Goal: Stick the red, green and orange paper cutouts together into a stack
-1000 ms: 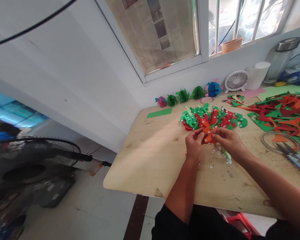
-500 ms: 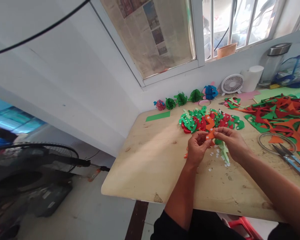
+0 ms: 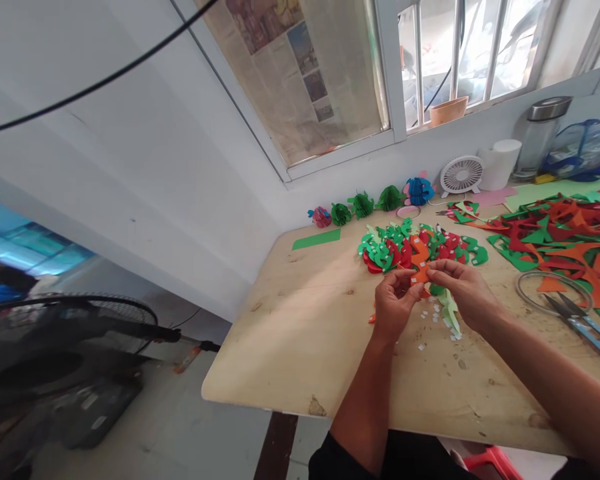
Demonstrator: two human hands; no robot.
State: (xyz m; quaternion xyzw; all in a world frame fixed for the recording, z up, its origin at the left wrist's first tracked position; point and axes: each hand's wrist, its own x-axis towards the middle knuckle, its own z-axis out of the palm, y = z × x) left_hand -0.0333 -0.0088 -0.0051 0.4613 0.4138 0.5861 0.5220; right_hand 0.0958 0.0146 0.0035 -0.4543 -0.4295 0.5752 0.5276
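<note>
Between my two hands is an orange paper cutout (image 3: 420, 269) with small white squares on it. My left hand (image 3: 396, 300) pinches its lower left side, thumb against fingers. On its right edge, my right hand (image 3: 457, 287) grips it between thumb and fingertips. Just beyond lies a pile of green and red paper cutouts (image 3: 387, 250), many dotted with white squares. Under and beside my right hand rests a pale green cutout (image 3: 449, 310). Loose white squares (image 3: 435, 313) are scattered on the wooden table (image 3: 290, 333) between my wrists.
Scissors (image 3: 580, 323) and a metal ring (image 3: 523, 287) lie at the right, by a heap of paper scraps (image 3: 575, 233). Along the wall stand folded paper figures (image 3: 363, 204), a small white fan (image 3: 461, 175) and a glass bottle (image 3: 540, 137). A green strip (image 3: 316, 239) lies at the back left.
The camera view has shifted slightly. Both hands keep hold of the orange cutout in nearly the same place, with only small finger movements.
</note>
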